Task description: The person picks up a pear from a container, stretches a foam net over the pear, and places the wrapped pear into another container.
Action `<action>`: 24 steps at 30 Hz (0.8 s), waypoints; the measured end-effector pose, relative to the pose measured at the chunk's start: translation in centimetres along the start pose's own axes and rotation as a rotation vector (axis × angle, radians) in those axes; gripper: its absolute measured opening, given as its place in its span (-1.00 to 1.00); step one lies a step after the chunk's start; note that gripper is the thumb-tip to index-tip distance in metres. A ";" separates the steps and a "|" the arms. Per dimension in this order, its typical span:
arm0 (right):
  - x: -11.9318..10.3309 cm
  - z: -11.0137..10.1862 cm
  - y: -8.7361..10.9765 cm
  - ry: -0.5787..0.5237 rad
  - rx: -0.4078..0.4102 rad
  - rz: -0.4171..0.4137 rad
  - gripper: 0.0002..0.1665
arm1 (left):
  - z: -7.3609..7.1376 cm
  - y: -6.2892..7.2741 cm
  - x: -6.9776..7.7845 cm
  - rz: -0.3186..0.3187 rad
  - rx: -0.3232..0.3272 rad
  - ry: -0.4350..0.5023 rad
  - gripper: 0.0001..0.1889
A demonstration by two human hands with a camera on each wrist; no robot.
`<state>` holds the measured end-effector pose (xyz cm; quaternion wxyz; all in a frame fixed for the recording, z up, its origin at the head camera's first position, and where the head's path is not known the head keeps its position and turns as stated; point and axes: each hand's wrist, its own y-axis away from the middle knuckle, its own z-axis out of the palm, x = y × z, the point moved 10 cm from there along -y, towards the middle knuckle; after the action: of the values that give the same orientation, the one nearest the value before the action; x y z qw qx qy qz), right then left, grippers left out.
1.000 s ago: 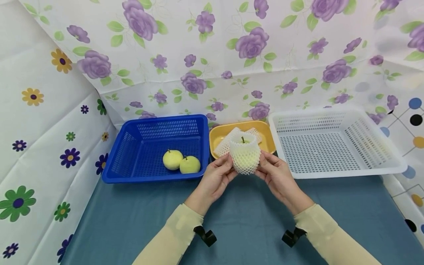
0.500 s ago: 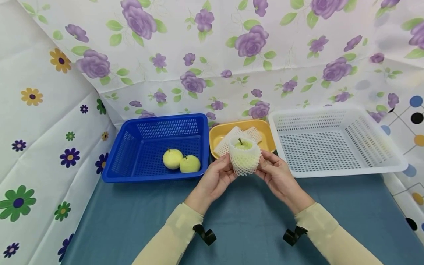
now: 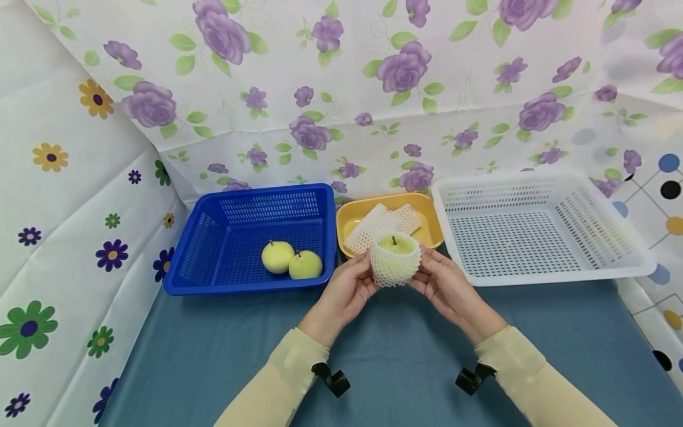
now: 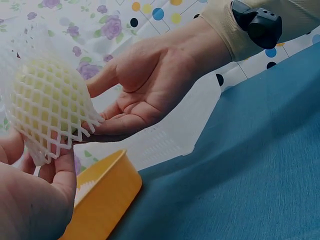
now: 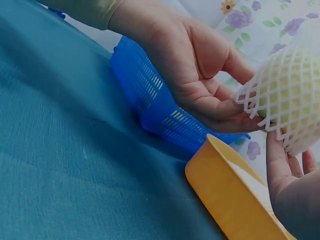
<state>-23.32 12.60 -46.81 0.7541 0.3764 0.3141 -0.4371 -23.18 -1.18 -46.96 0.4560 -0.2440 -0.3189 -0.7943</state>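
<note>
Both hands hold a pale green pear wrapped in a white foam net sleeve, raised in front of the yellow tray. The left hand grips it from the left side and the right hand from the right, thumbs at the net. The stem and top of the pear show through the sleeve's open upper end. In the left wrist view the net spreads around the fruit, its lower edge at the fingers. The right wrist view shows the same net close to the fingertips of both hands.
A blue basket at left holds two bare pears. In the middle, a yellow tray contains flat foam nets. A white basket stands at right. A blue-green cloth covers the table.
The wrapped pear has lowered slightly and tipped, and more of its top shows above the sleeve. Both hands keep their hold at nearly the same place.
</note>
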 end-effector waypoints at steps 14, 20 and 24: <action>0.1 0.2 0.0 -0.107 0.015 0.000 -0.46 | -1.4 -0.6 0.1 0.077 0.223 0.041 -0.80; 0.5 -0.2 -0.1 -0.117 0.057 0.014 -0.53 | -1.8 -0.5 0.4 0.128 0.287 -0.011 -0.78; 0.8 -0.4 -0.2 -0.102 0.106 0.019 -0.55 | -1.9 -0.4 0.5 0.162 0.319 -0.051 -0.76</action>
<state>-23.17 12.53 -47.74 0.7521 0.3959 0.2480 -0.4648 -23.93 -2.70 -47.96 0.5431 -0.2136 -0.4316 -0.6879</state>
